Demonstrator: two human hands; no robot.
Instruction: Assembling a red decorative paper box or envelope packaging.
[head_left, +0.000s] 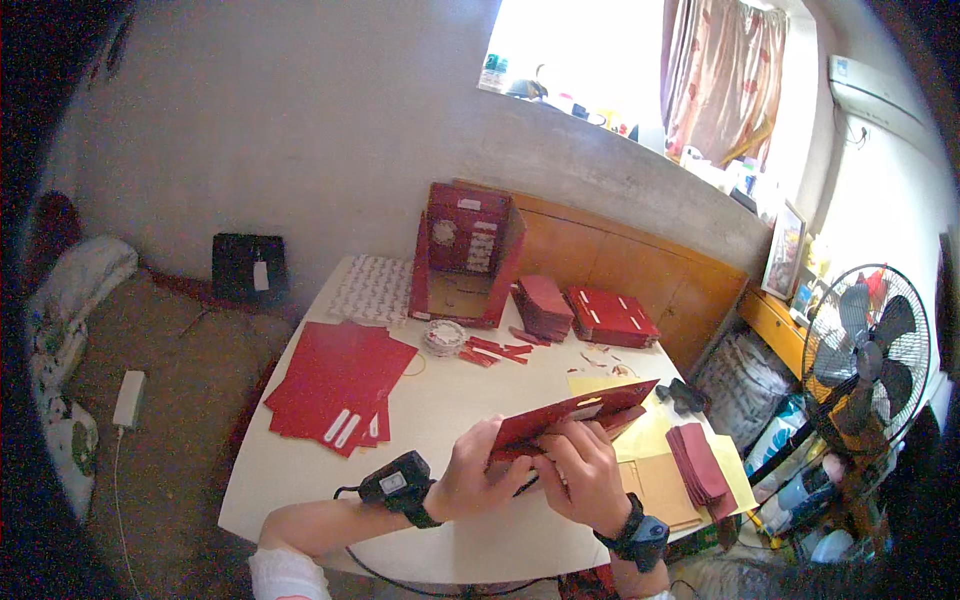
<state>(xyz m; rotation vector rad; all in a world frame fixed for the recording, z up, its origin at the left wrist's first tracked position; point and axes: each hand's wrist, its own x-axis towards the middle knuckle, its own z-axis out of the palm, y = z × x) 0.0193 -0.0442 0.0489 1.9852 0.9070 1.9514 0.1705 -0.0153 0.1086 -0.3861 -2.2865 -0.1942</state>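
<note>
Both hands hold one flat red card envelope [580, 410] above the near part of the white table [450, 400]. My left hand [480, 475] pinches its lower left edge. My right hand [585, 470] presses fingers along its lower middle edge. Each wrist wears a black band device. Under the hands lie yellow paper sheets [655, 440] and a brown envelope [665, 485]. A stack of dark red folded pieces [700, 460] rests just right of my right hand.
A pile of red card sheets [340, 385] lies at the left. An open red box [465, 260] stands at the back, with red stacks [610, 315] beside it, a tape roll [443, 335] and red strips. A standing fan [865, 355] is at right. A sofa lies left.
</note>
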